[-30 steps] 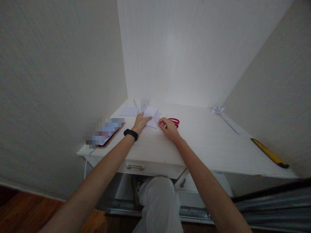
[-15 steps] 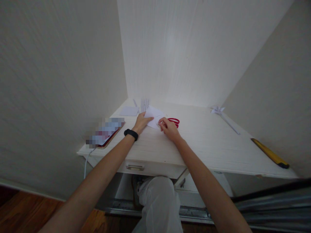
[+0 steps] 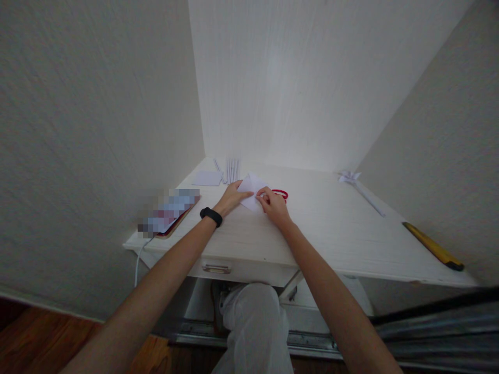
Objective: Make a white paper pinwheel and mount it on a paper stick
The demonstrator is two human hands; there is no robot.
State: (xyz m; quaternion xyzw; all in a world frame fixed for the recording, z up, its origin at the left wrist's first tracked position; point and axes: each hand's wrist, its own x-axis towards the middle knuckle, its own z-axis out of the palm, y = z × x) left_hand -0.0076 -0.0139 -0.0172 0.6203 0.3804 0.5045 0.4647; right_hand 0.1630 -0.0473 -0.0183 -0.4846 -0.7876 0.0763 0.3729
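A small white sheet of paper [image 3: 248, 199] with folds or cuts lies on the white desk [image 3: 327, 234] between my hands. My left hand [image 3: 233, 196], with a black band on its wrist, grips the paper's left side, thumb on top and fingers at the edge. Pinched fingers of my right hand [image 3: 271, 201] hold the paper near its middle. Just behind that hand are red-handled scissors [image 3: 281, 194], their blades hidden. Several thin rolled paper sticks [image 3: 233, 170] and a stack of white paper [image 3: 207, 178] lie beyond my left hand.
A paper pinwheel on a stick [image 3: 364, 195] lies at the right by the wall. Nearer the right front edge is a yellow utility knife [image 3: 432, 246]. At left rests a blurred-out phone or tablet [image 3: 171, 212] with a white cable [image 3: 137, 265]. Walls enclose the desk.
The paper and my left hand have shifted slightly to the right. The left thumb is now closer to my right fingertips at the paper's middle, and the scissors are a little more covered.
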